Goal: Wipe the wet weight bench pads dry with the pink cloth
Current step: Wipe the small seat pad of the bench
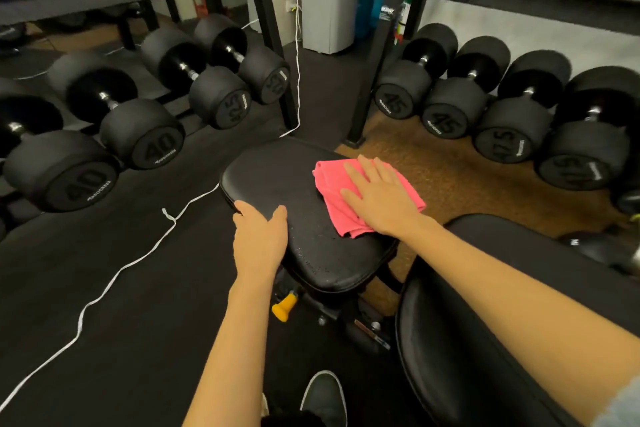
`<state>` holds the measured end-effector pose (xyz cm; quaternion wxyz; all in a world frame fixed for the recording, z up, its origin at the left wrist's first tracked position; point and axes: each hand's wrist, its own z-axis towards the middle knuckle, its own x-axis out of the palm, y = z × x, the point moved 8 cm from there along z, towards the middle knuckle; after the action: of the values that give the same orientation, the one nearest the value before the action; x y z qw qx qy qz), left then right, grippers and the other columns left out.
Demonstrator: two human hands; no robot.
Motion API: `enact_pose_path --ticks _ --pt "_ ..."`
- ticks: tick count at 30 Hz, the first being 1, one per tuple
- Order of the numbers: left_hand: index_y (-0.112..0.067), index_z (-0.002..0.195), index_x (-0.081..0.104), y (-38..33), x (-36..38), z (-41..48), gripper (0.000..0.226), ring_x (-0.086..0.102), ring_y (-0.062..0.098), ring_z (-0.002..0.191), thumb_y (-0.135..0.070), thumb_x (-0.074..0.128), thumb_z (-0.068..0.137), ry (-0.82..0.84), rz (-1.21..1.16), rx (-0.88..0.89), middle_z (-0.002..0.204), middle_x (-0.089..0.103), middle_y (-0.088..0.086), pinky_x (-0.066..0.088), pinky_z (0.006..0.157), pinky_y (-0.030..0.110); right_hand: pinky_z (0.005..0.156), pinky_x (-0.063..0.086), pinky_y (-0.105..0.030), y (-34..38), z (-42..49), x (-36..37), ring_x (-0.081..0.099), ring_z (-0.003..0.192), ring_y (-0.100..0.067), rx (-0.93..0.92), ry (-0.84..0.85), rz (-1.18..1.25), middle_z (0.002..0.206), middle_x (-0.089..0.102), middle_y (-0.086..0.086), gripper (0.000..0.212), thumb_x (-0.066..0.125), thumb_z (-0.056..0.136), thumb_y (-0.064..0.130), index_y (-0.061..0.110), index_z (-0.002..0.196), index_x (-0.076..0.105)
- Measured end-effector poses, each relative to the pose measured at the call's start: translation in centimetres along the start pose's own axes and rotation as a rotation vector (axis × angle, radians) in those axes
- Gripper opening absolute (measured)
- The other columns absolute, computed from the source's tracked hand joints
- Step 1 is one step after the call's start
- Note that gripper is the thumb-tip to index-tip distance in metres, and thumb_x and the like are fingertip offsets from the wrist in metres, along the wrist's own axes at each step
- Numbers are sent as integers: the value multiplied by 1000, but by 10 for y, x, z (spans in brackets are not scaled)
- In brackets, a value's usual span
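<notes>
The black seat pad [277, 177] of the weight bench lies in the middle of the view, with water droplets showing on its near half. A folded pink cloth [334, 208] lies on the pad's right side. My right hand [377, 194] presses flat on the cloth with straight, spread fingers. My left hand [259, 239] rests on the pad's left edge, thumb on top and fingers over the rim. The black back pad [450, 340] rises at the lower right under my right forearm.
Dumbbell racks flank the bench: heavy dumbbells [145, 135] at left, more [512, 128] at right. A white cord [114, 274] trails over the black floor. A yellow adjustment knob [284, 307] sits below the seat. My shoe [323, 395] is at the bottom.
</notes>
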<state>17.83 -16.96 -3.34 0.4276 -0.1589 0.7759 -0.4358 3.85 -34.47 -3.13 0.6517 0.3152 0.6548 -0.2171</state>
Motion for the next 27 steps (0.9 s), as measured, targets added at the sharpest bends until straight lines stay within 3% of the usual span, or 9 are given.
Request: enact_pose_path --ticks 3,7,10,12,16,20,23,27 --pt "-7 154 0 -3 1 -7 81 25 35 144 -44 42 96 15 -5 -19 161 16 13 24 112 42 120 -7 -45 15 -37 1 -6 150 -34 -38 -28 -13 164 2 -11 90 -6 77 62 21 155 12" --pt "-10 154 10 -3 -5 -7 69 26 36 143 -46 30 99 10 -62 -64 159 21 17 23 112 45 116 -14 -40 55 -84 7 -9 150 -31 -122 -40 13 164 -1 -7 77 -1 87 58 25 155 10" --pt "-15 151 22 -8 -11 -8 51 32 40 135 -28 17 102 -36 -116 -43 154 28 18 27 106 47 118 -10 -46 79 -90 8 -9 149 -35 -99 -36 8 164 -2 -6 74 -3 89 55 24 155 8" --pt "-19 151 23 -10 -11 -8 53 34 36 135 -33 15 101 -50 -117 -43 154 32 14 27 104 44 119 -8 -49 97 -77 9 -10 149 -37 -94 -26 -1 164 -4 -7 72 -3 91 54 23 156 6" --pt "-25 152 27 -4 -10 -8 63 31 29 141 -55 18 97 -43 -271 -147 156 33 6 25 109 42 120 -5 -52 133 -27 12 -11 148 -39 -189 14 -2 164 -6 -8 61 20 103 47 23 156 4" --pt "-33 149 33 7 -15 -5 67 39 25 138 -66 23 91 -88 -489 -212 152 40 5 29 108 39 118 -2 -52 144 34 13 -3 149 -39 -246 14 -8 164 1 -9 56 22 104 37 21 156 11" --pt "-35 148 33 5 -19 -6 65 37 24 139 -66 23 92 -96 -467 -194 151 42 3 30 101 36 118 -1 -52 155 67 14 -2 149 -38 -262 9 -18 164 2 -10 57 23 102 38 20 156 12" --pt "-35 150 29 -2 -13 -10 69 31 27 142 -69 20 90 -71 -409 -208 154 38 5 25 110 42 119 -3 -49 153 108 10 -4 150 -34 -236 24 50 164 3 -7 60 26 101 43 24 156 13"
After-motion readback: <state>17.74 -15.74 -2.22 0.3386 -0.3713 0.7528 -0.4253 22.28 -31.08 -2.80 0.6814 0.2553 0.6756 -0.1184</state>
